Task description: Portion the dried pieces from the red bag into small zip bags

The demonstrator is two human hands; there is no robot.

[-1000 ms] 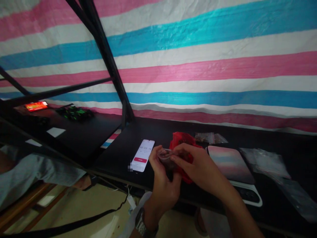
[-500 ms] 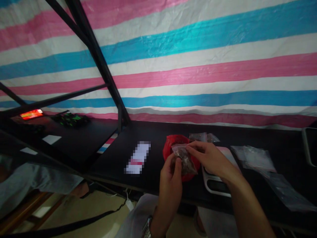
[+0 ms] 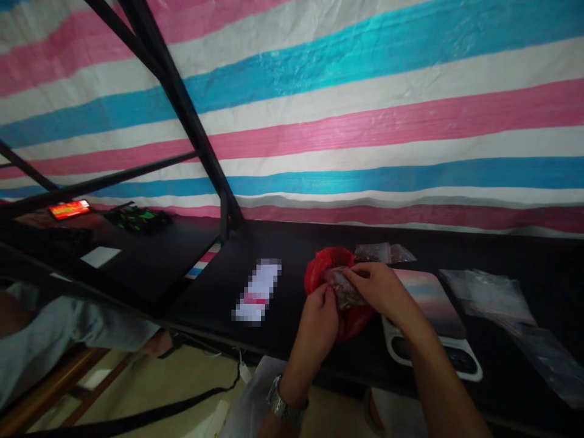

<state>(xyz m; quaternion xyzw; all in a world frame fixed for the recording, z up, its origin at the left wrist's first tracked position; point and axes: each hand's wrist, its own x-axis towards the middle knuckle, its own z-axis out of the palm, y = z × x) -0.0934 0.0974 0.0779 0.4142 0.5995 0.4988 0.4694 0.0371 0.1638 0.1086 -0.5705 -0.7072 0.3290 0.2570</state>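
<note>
Between my two hands is a small clear zip bag [image 3: 345, 291] with brownish contents I cannot make out. My left hand [image 3: 320, 319] pinches its near left side, thumb pressed to the fingers. On the upper right, my right hand [image 3: 375, 286] grips the bag's edge with closed fingertips. Directly beneath lies a red plastic bag [image 3: 322, 266], bunched open and partly covered by my hands. A kitchen scale [image 3: 431, 304] with a shiny top and white rim sits to the right, below my right forearm.
Filled zip bags [image 3: 374, 252] lie behind the scale, and several flat clear bags [image 3: 495, 298] lie right of it. A blurred-out white and red item [image 3: 259, 291] rests to the left. Another person's sleeve [image 3: 100, 328] shows at far left.
The view has shifted slightly. My hands have tipped the zip bag flatter and lower over the red bag, and my right hand has moved left off the scale, baring more of it.
</note>
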